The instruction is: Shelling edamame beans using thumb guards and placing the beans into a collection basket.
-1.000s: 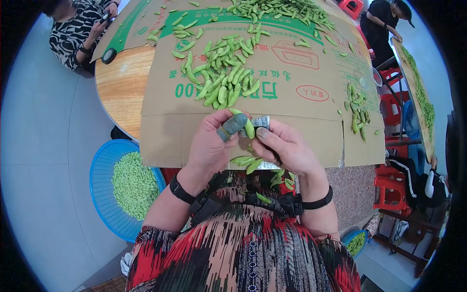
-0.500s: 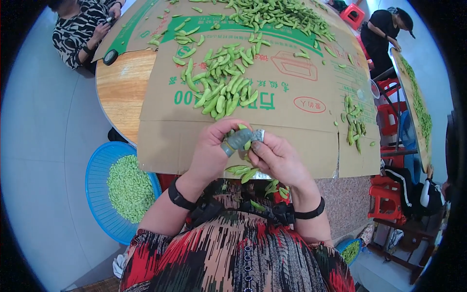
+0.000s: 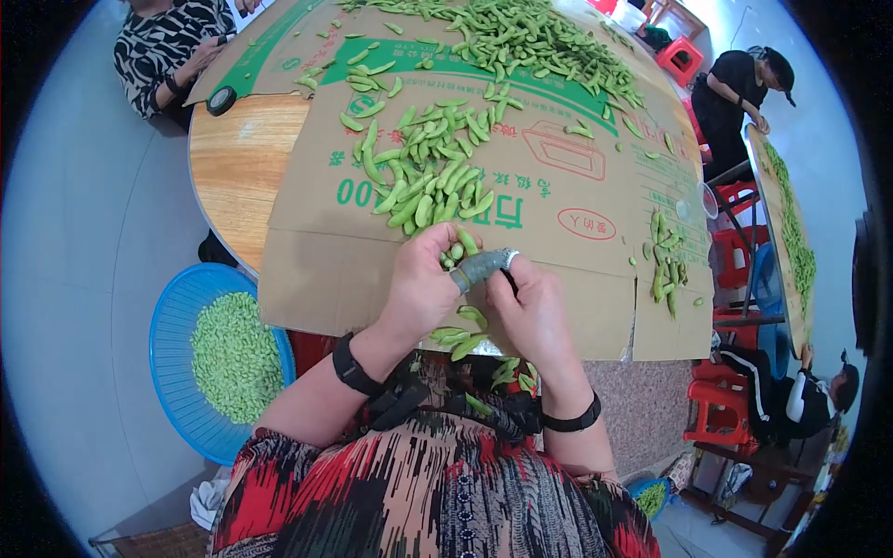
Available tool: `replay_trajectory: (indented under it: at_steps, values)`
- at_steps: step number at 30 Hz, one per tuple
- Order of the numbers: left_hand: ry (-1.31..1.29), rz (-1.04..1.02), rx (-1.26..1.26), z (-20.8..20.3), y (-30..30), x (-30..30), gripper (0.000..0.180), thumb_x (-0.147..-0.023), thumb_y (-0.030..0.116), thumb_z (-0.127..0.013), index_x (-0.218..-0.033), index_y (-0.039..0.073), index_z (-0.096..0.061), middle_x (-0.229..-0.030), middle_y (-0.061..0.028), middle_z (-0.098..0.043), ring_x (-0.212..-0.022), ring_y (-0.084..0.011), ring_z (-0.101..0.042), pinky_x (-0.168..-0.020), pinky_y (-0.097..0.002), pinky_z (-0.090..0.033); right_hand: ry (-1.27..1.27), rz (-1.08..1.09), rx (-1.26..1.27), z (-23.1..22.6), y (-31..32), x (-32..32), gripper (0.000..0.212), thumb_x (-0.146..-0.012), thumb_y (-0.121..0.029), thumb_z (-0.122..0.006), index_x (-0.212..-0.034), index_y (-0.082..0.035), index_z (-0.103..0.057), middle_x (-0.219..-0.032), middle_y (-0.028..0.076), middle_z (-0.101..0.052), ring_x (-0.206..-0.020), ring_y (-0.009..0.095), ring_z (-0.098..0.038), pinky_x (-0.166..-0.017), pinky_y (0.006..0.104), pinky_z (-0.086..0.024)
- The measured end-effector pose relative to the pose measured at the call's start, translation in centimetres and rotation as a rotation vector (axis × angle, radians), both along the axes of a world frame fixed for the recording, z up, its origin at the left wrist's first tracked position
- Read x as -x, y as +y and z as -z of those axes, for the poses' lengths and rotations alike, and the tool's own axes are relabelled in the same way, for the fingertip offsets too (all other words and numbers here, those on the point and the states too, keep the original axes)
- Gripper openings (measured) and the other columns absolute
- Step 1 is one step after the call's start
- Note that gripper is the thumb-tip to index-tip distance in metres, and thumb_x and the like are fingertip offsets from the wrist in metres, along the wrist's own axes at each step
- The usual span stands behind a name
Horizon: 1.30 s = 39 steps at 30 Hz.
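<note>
Both of my hands meet above the near edge of the cardboard. My left hand [image 3: 420,284] is closed on a green soybean pod [image 3: 467,241], with loose green beans [image 3: 455,252] beside it in the fingers. A grey wrapped finger [image 3: 480,268] reaches across toward my right hand [image 3: 537,316]. That hand is closed in a pinch, with a silvery covering on a fingertip; what it grips, if anything, is hidden. Below the hands lie a few pods [image 3: 456,339] at the cardboard's edge. Just beyond is a small heap of whole pods [image 3: 433,177].
A blue basket [image 3: 172,372] of shelled beans stands at my left. Cardboard [image 3: 558,316] covers most of the wooden table [image 3: 237,167]. A larger pod pile [image 3: 549,56] lies at the far side, some darker pods [image 3: 665,265] at right. Other people sit nearby, with red stools [image 3: 721,409].
My hands have shifted slightly and the pinch has opened up a little more room between them. A pod now shows upright in my left fingers. The whole view has tilted slightly.
</note>
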State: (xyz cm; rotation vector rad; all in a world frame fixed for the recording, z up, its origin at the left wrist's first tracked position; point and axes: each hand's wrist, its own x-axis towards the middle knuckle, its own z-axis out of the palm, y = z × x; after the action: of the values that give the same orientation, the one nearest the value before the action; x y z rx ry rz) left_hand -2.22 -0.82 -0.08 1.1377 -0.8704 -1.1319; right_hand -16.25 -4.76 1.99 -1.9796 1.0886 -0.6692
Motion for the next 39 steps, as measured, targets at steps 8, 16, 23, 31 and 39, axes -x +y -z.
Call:
replay_trajectory:
  at_steps: [8,16,23,31,39]
  values:
    - [0.059,0.029,-0.004,-0.1,-0.2,-0.1,0.029,-0.084,0.003,-0.060,-0.112,0.001,-0.055,-0.096,-0.0009,-0.059,-0.085,-0.0062,-0.054,-0.072,-0.0198,-0.043,-0.120,0.089,-0.140,0.6,-1.0,-0.2,0.017,-0.086,-0.015,-0.055,-0.081,0.000,-0.059,-0.056,0.012,-0.053,-0.048,0.015,-0.049,-0.048,0.0305,-0.040]
    - [0.619,0.188,-0.105,-0.7,-0.1,-1.0,0.039,-0.089,0.001,-0.046,-0.128,0.002,-0.046,-0.106,-0.0002,-0.057,-0.071,-0.0028,-0.047,-0.057,-0.0175,-0.035,-0.181,0.132,-0.156,0.3,0.2,-0.9,0.020,-0.087,-0.017,-0.053,-0.078,0.000,-0.057,-0.056,0.005,-0.053,-0.052,0.009,-0.049,-0.049,0.0284,-0.040]
    - [0.063,0.174,-0.128,-1.7,0.6,0.1,0.049,-0.087,0.000,-0.051,-0.134,0.006,-0.039,-0.090,0.0026,-0.052,-0.071,-0.0006,-0.042,-0.056,-0.0167,-0.036,-0.360,0.146,-0.356,-0.1,-2.4,-0.2,0.017,-0.093,-0.021,-0.049,-0.091,-0.005,-0.055,-0.059,-0.004,-0.045,-0.051,0.004,-0.040,-0.044,0.0212,-0.032]
    - [-0.303,0.177,0.137,-1.3,0.6,0.1,0.042,-0.084,0.004,-0.058,-0.125,0.006,-0.050,-0.076,-0.0010,-0.058,-0.068,-0.0092,-0.055,-0.063,-0.0226,-0.043,-0.703,0.068,-0.867,-0.1,-1.7,0.2,0.010,-0.091,-0.016,-0.052,-0.098,-0.009,-0.052,-0.057,-0.006,-0.041,-0.045,0.001,-0.034,-0.040,0.0162,-0.024]
    - [-0.634,0.051,0.504,-1.8,1.0,0.6,0.036,-0.074,0.002,-0.063,-0.110,0.005,-0.061,-0.087,-0.0129,-0.064,-0.078,-0.0256,-0.064,-0.069,-0.0315,-0.051,-1.226,0.167,-1.421,0.4,-0.7,1.0,0.005,-0.090,-0.012,-0.053,-0.092,-0.008,-0.052,-0.061,-0.004,-0.044,-0.041,0.002,-0.034,-0.032,0.0141,-0.027]
